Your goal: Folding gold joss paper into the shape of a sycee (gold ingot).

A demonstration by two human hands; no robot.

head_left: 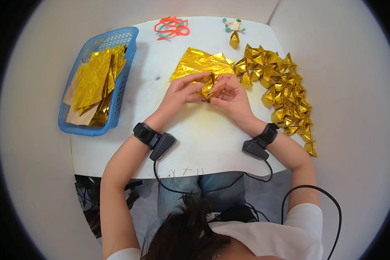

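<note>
Between my two hands is a small piece of folded gold foil paper [208,85], partly hidden by fingers. My left hand [184,92] grips its left side, with the fingers curled around the edge. On the other side, my right hand [232,94] pinches it between thumb and fingers. A small dark object [206,100] shows just below the paper, too small to make out. Just beyond my hands lie flat gold foil sheets [196,61]. To the right spreads a heap of folded gold paper ingots [286,89], and one more gold ingot [234,40] sits apart at the back.
At the left a blue plastic basket [120,86] holds gold foil sheets [92,80] and brown paper. Orange-red and teal bendy strips [172,28] lie at the back of the white table [195,149], with a small white and green item [234,26]. Black cables [162,184] run from my wrist devices.
</note>
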